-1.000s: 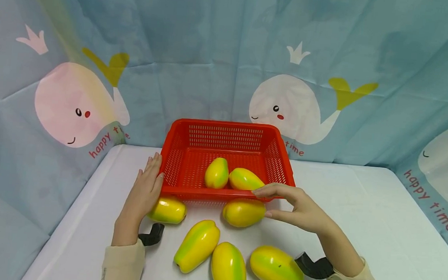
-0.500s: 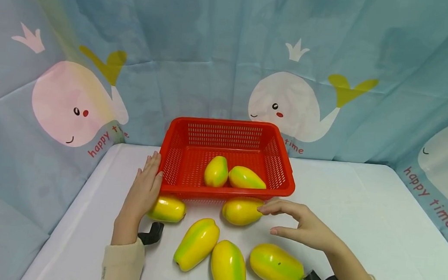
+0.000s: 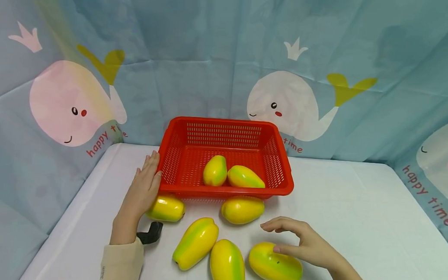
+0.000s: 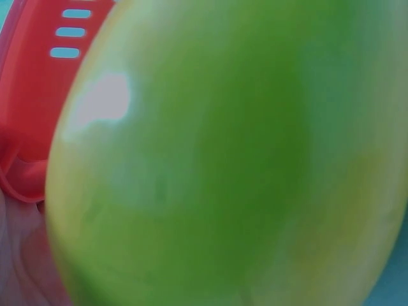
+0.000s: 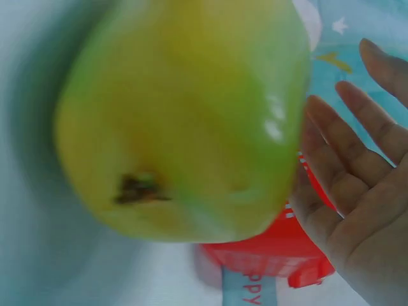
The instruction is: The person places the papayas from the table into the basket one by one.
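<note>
A red plastic basket (image 3: 224, 194) with slotted walls holds two yellow-green papayas, a left papaya (image 3: 215, 170) and a right papaya (image 3: 246, 177). My left hand (image 3: 142, 190) lies with straight fingers along the basket's left side, its wrist beside a papaya (image 3: 167, 208) that fills much of the left wrist view. My right hand (image 3: 306, 243) holds nothing. Its fingers are spread and loosely bent over a papaya (image 3: 275, 265) at the front right, the thumb overlapping the fruit in the head view. In the right wrist view a papaya (image 5: 185, 127) looms large beside the open palm.
Another papaya (image 3: 242, 210) lies against the basket's front. Two more, an angled papaya (image 3: 196, 243) and a front papaya (image 3: 228, 268), lie on the white table (image 3: 360, 201). A blue curtain (image 3: 200, 38) with whale prints hangs behind the table.
My right hand has drawn back from the basket's front right corner, down towards the front right papaya. My left hand stays at the basket's left side.
</note>
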Tool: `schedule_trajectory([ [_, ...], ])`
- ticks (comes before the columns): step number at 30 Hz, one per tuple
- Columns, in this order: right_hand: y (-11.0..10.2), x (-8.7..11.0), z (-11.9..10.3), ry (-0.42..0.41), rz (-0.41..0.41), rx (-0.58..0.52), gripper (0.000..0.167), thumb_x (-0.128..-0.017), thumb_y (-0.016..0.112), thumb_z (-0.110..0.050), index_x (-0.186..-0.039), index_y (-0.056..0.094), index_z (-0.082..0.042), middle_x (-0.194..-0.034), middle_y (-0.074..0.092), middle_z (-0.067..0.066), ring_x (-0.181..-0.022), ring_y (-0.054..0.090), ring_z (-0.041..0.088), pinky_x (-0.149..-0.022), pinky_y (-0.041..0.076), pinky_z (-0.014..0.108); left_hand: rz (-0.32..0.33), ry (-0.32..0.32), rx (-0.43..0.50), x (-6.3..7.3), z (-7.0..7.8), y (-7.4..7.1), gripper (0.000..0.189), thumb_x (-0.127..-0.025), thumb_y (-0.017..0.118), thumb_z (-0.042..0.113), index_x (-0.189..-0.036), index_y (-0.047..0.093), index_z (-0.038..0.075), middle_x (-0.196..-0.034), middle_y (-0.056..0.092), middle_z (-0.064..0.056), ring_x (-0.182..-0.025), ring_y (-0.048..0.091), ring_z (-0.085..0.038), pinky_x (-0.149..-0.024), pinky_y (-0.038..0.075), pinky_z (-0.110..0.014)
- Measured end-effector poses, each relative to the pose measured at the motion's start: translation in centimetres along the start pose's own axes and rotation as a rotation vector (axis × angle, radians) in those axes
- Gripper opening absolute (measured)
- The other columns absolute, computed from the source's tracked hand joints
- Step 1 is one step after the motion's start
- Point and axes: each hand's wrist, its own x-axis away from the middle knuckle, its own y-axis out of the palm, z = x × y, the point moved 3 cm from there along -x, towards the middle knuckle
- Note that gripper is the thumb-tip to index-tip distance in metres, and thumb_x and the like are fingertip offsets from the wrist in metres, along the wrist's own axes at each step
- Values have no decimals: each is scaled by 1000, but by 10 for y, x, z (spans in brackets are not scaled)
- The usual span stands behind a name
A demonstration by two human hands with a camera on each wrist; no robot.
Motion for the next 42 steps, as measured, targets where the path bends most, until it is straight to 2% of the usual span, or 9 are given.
schedule_trajectory([
  [10, 10, 10, 9, 51, -43, -2, 37, -88, 65, -14, -124, 59, -10, -123, 60, 8, -112, 53, 13, -91, 47, 34, 7, 16, -2, 0, -1, 1, 58, -102, 33, 26, -151, 11, 6, -157, 10, -11, -144, 6, -30, -111, 7, -58],
  [19, 15, 11, 13, 119, -70, 22, 39, -88, 67, -21, -125, 60, -11, -125, 59, 7, -110, 53, 12, -90, 47, 34, 6, 11, 7, 0, -1, 1, 58, -102, 33, 26, -151, 11, 6, -157, 10, -11, -144, 6, -30, -111, 6, -58],
  [25, 17, 12, 16, 156, -94, 8, 42, -87, 68, -23, -127, 58, -12, -126, 59, 5, -107, 55, 13, -95, 43, 33, -2, 7, 6, 0, 0, 0, 58, -102, 33, 26, -151, 11, 5, -157, 9, -11, -144, 5, -30, -112, 6, -57],
  [35, 21, 12, 16, 146, -136, -15, 43, -88, 67, -24, -128, 57, -13, -127, 58, 4, -115, 52, 13, -101, 40, 32, 2, 12, -3, 0, 0, -1, 58, -102, 33, 26, -151, 10, 6, -157, 10, -12, -144, 6, -31, -111, 7, -58],
  [38, 22, 13, 19, 153, -153, -14, 47, -87, 68, -26, -130, 55, -13, -129, 57, 5, -116, 51, 13, -100, 41, 30, 1, 8, 3, 0, 0, 0, 58, -102, 33, 26, -151, 10, 6, -157, 9, -12, -144, 6, -30, -112, 6, -57],
  [42, 24, 14, 22, 212, -199, -21, 56, -83, 72, -28, -134, 51, -18, -132, 54, -2, -116, 50, 13, -100, 41, 30, -1, 0, 6, 0, 0, 0, 59, -102, 33, 27, -151, 10, 6, -157, 9, -11, -144, 5, -30, -112, 6, -57],
])
